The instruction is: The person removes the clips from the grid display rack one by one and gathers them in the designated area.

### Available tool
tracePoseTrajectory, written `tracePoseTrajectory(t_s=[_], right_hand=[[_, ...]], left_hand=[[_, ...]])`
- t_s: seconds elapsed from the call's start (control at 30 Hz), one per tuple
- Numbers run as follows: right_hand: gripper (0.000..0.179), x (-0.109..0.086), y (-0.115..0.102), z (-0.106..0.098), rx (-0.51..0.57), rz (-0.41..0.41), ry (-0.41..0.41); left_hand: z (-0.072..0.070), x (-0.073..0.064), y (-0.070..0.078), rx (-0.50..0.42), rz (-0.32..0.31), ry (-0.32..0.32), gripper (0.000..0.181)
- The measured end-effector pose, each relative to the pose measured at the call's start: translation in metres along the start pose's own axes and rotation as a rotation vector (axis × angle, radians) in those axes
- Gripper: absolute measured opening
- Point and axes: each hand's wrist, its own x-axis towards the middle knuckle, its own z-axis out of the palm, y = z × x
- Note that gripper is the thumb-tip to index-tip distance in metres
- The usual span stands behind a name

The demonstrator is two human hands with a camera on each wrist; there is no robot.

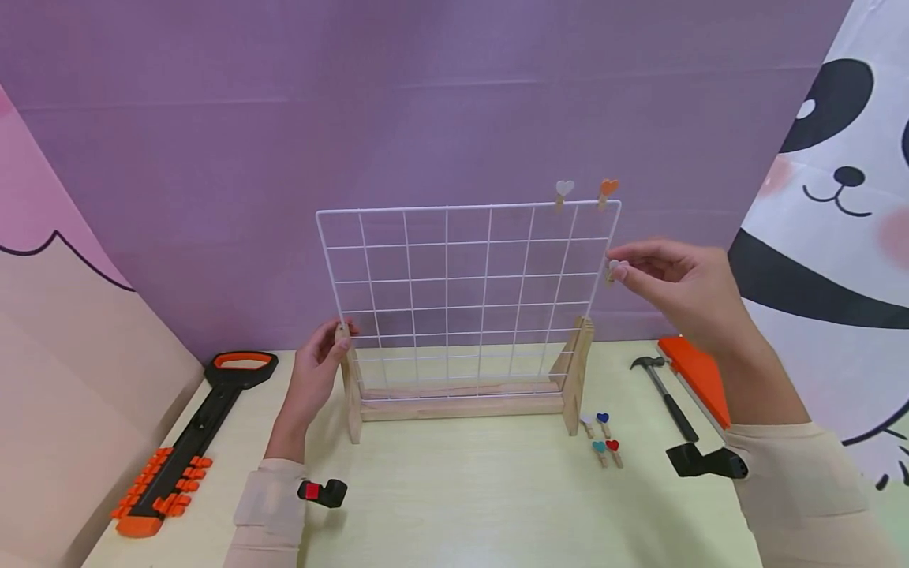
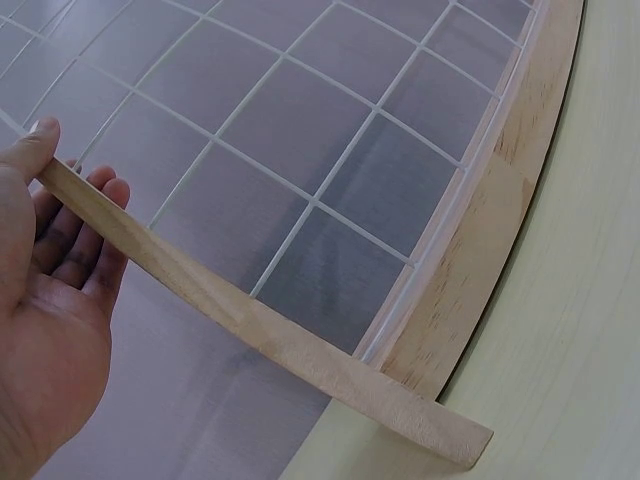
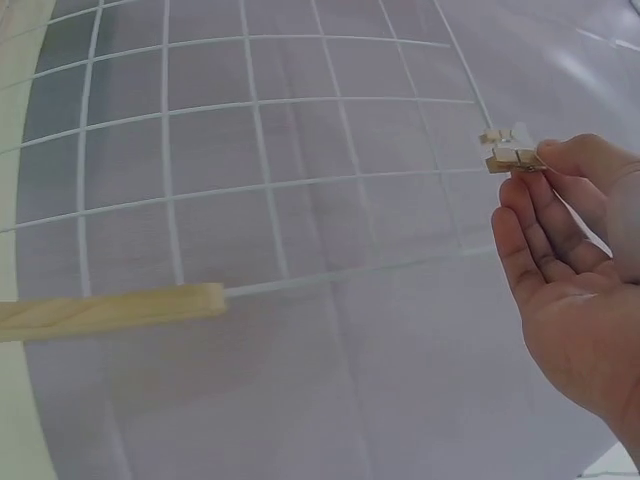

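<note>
From my end I see the clip [image 1: 612,272] just right of the grid [image 1: 447,278], beside its right edge wire; I can't tell whether they touch. My right hand [image 1: 690,292] pinches it between thumb and fingertips. My left hand [image 1: 318,371] has thumb and fingers closed round the post [image 1: 351,386] at the grid's left end.

The pinch worries me most: the clip is small, so an off-centre squeeze could spin it or flick it loose. If its mouth met the wire at a slant, it could slide off. A sideways push on that edge could rock the grid, should my left hand ease its hold. A jolt might also shake the white clip [image 1: 564,188] or the orange clip [image 1: 608,188] from the grid's top wire, near its right corner. Anything dropped could scatter the loose clips [image 1: 600,446] in front of the grid's right end.
</note>
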Motion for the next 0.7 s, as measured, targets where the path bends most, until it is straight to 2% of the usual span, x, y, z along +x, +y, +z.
tracePoseTrajectory(t_s=[0.2,0.43,0.6,0.7], right_hand=[[0.024,-0.023,0.019,0.004,0.038,0.025,-0.013],[0.027,-0.051,0.053,0.012,0.098,0.102,-0.023],[0.028,-0.064,0.071,0.018,0.095,0.15,-0.024],[0.029,-0.071,0.08,0.02,0.068,0.148,-0.028]], left_hand=[[0.0,0.0,-0.001,-0.005,0.004,0.006,0.05],[0.002,-0.001,-0.003,-0.011,0.018,0.009,0.048],[0.001,-0.002,0.0,0.002,0.014,0.008,0.05],[0.001,-0.001,0.001,0.007,0.015,0.007,0.05]])
